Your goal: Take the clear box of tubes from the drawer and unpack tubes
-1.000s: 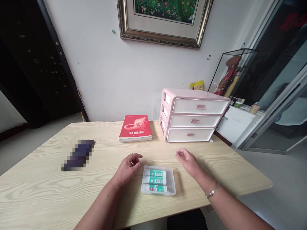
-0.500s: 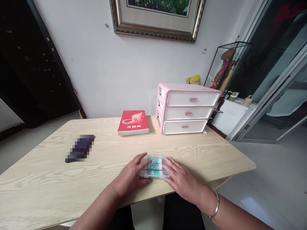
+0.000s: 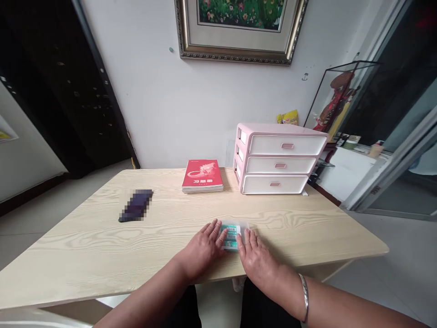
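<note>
A clear plastic case (image 3: 243,224) lies flat near the table's front edge, its lid down. Inside it, three white-and-green labelled pieces (image 3: 231,236) show through the plastic; I cannot tell what kind they are. My left hand (image 3: 203,249) rests on the case's left end, fingers stretched out and one of them across the lid; the thumb is mostly hidden. At the right end, my right hand (image 3: 258,260) lies with its fingers extended flat over the case's edge. Neither hand is wrapped round the case.
The wooden table (image 3: 164,246) carries a thick red book (image 3: 203,175), a pink-and-white drawer unit (image 3: 280,159) at the back right and a blurred dark object (image 3: 136,206) on the left. A wall with a framed picture (image 3: 235,50) stands behind.
The view has swung left, so everything sits farther right. My fingers lie flatter on the case, with the right-hand fingers closer together and its thumb no longer out at the front edge.
</note>
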The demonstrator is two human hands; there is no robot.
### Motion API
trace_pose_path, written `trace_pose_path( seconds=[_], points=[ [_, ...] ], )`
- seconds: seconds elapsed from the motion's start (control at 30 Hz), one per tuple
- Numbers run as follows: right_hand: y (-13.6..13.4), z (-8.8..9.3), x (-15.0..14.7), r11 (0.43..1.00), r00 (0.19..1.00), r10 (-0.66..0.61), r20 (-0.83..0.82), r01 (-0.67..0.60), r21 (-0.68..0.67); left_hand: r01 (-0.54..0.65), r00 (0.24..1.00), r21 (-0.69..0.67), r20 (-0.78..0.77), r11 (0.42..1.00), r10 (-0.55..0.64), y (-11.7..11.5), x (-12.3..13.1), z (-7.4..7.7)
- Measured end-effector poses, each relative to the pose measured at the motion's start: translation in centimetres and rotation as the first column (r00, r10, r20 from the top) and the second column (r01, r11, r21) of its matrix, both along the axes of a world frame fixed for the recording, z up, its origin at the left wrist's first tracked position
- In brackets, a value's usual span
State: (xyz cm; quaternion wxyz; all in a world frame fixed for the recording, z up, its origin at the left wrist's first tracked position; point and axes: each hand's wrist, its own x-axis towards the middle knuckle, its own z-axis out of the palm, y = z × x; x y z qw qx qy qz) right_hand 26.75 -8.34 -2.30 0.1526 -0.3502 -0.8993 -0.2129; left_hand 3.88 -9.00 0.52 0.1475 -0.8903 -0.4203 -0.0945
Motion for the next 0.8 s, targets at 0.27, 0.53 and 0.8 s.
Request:
trace_pose_path(
  seconds=[0.27,0.53,0.8],
  points=[
    [1.8,-1.8,-0.9,0.999,0.999,-0.04,-0.029,0.04,0.001,-0.002,0.993,0.012,-0.12,1.0,0.004,-1.0,1.3,0.5],
    [2.1,-1.7,-1.5,0.996,0.995,-0.08,-0.066,0.077,-0.052,-0.05,0.971,0.072,-0.229,0.996,0.065,-1.2,4.5,0.5],
    [2.1,-0.9,-2.8,0.982,0.982,-0.187,0.006,0.188,-0.029,-0.161,0.967,0.059,-0.19,0.985,0.169,-0.8,6.1,-0.8]
  ],
)
